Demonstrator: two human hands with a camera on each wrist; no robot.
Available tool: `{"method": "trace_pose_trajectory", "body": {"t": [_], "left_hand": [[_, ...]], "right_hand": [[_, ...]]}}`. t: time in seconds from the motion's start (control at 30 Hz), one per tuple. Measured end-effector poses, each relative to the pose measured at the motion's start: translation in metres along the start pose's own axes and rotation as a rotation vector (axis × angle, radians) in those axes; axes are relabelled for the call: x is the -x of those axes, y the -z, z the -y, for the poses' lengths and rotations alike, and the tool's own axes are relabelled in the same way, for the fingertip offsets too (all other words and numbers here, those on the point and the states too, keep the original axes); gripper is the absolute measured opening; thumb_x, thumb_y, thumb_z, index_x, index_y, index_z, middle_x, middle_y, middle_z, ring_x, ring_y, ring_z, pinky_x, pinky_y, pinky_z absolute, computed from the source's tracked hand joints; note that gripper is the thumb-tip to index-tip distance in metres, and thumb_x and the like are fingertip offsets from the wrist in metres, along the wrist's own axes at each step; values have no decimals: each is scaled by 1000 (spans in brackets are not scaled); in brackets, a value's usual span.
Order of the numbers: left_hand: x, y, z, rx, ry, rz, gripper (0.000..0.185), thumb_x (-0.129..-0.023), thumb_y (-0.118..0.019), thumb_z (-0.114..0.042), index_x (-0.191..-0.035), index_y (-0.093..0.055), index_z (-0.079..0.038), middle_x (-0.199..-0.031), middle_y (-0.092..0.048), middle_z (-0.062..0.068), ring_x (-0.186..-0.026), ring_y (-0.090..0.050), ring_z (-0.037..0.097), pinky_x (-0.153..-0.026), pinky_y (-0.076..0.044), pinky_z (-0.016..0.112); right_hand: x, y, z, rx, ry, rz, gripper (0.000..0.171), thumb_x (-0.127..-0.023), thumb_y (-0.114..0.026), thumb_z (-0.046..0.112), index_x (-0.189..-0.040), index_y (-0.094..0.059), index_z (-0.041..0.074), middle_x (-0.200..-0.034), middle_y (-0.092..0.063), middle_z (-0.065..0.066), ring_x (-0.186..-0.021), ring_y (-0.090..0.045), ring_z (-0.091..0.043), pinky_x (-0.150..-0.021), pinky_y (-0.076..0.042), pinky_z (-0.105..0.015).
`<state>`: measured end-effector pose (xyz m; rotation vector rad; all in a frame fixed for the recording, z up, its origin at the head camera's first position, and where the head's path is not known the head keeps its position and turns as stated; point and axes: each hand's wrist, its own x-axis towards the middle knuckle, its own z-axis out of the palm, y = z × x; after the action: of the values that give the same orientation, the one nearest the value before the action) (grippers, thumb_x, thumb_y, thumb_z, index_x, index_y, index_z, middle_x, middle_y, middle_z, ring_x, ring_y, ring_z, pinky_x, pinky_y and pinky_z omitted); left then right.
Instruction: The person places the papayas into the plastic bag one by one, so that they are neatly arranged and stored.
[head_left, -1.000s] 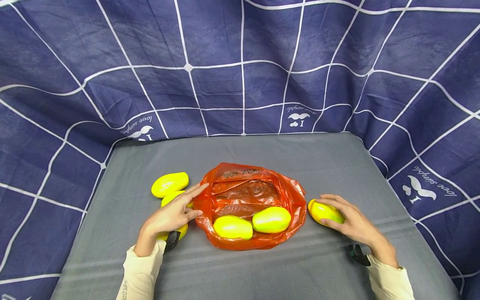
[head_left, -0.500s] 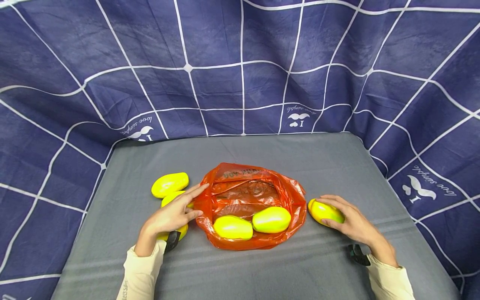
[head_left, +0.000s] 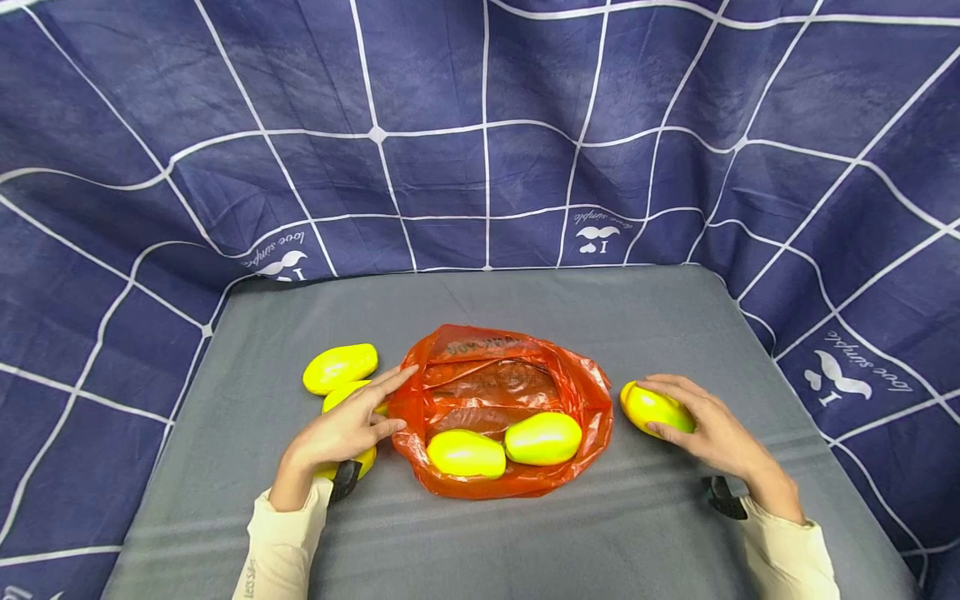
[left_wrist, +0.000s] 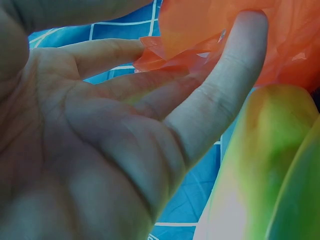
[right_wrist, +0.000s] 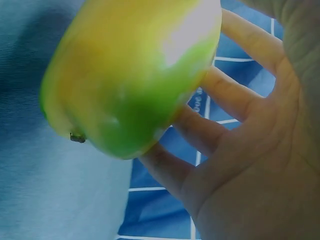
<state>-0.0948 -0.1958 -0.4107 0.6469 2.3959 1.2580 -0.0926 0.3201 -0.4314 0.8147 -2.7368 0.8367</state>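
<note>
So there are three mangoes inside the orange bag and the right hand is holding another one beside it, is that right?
Not quite: the orange bag holds two mangoes, one on the left and one on the right, not three. The head view shows this. The rest stands: the right hand grips another mango beside the bag.

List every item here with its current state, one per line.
orange bag: lying open on the table, mouth spread.
two mangoes in the bag: side by side, at rest.
mango at right: gripped by the right hand.
left hand: fingers straight, touching the bag's edge, resting over a mango.
far-left mango: loose on the grey table.
</note>
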Motion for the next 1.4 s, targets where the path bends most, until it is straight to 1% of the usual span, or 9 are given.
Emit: {"method": "trace_pose_trajectory", "body": {"t": [0.2,0.27,0.37,0.5,0.6,0.83,1.1,1.3,1.4], "left_hand": [[1,0,-1,0,0,-2,75,-94,-66,-1,-157,-26,-1,-162,-17,30,-101,-69,20,-82,-57,21],[1,0,-1,-2,-4,-2,75,-93,-67,-1,-157,-27,-1,-162,-18,29,-104,-68,23,-83,-56,21],[1,1,-1,-3,-5,-1,75,-93,-67,-1,-157,-27,-1,-162,-18,29,-103,-69,22,-83,-56,21],[0,1,-1,-1,1,3,75,-93,-67,-1,-157,-27,-1,-162,-17,29,-97,-70,18,-82,-56,21],[0,0,-1,5,4,5,75,-94,-66,-1,-157,-26,-1,-162,-17,29,-95,-70,16,-82,-56,21],[0,0,0,0,4,4,74,-94,-66,-1,-157,-27,-1,-162,-18,29,-98,-69,17,-82,-56,21],[1,0,0,-2,6,-3,73,-94,-66,0,-157,-28,-1,-162,-18,30,-96,-69,18,-80,-57,22],[1,0,0,0,4,-2,74,-94,-66,0,-157,-27,-1,-162,-18,30,-93,-70,15,-80,-57,22],[0,0,0,0,4,-1,74,-94,-66,0,-157,-27,-1,-162,-17,30,-91,-70,13,-80,-57,21]], "right_hand": [[-10,9,5,9,13,-11,65,-74,-86,4,-134,-63,15,-133,-60,-4,-125,-44,8,-101,-26,-2],[-12,11,7,11,23,-19,65,-75,-86,3,-135,-63,15,-134,-60,-5,-125,-44,7,-101,-27,-2],[-16,15,11,14,40,-28,65,-74,-85,2,-134,-63,14,-134,-59,-7,-125,-45,6,-101,-28,-3],[-24,20,18,15,65,-35,66,-74,-85,1,-135,-63,14,-135,-59,-6,-125,-46,3,-102,-28,-4],[-30,22,24,11,80,-37,66,-75,-85,2,-136,-62,16,-136,-58,-5,-126,-46,1,-102,-29,-5],[-45,24,35,13,122,-27,67,-76,-84,3,-137,-61,17,-138,-57,-4,-124,-50,-7,-103,-30,-6],[-63,21,48,-32,128,30,63,-81,-83,9,-139,-60,21,-143,-54,0,-126,-52,-14,-104,-32,-8],[-77,8,60,-47,193,46,61,-82,-81,9,-139,-60,19,-143,-53,-5,-125,-53,-20,-109,-29,-9],[-83,1,67,-49,201,67,60,-84,-80,12,-140,-59,20,-147,-50,-3,-128,-52,-20,-111,-31,-13]]}}
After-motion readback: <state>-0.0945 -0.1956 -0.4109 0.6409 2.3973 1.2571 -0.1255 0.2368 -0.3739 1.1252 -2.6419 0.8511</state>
